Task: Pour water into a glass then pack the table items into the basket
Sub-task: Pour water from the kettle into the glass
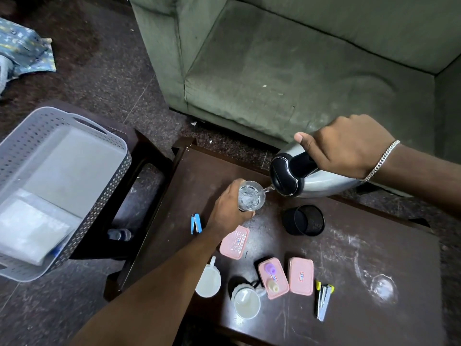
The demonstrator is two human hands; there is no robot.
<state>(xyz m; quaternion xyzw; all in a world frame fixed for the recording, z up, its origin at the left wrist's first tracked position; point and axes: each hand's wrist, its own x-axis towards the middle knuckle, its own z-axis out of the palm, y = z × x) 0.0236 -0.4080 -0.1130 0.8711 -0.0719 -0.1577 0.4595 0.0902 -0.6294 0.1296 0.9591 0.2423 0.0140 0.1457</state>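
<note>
My right hand (349, 146) grips the black handle of a silver kettle (321, 182), tilted with its spout down to the left. A thin stream of water runs from the spout into a clear glass (250, 197). My left hand (228, 208) is wrapped around that glass above the dark table (349, 283). The grey perforated basket (74, 156) stands on a stool to the left, holding clear plastic packets. On the table lie three pink lidded boxes (300, 275), two white mugs (208, 282), a black mesh cup (304, 220), a blue stapler (195, 224) and a grey stapler (323, 299).
A green sofa (287, 71) stands just behind the table. A second clear glass (383, 287) lies on its side at the table's right. Small bottles rest on one pink box. A dark bottle (119, 234) sits under the stool. Patterned cloth (25, 51) lies on the floor, far left.
</note>
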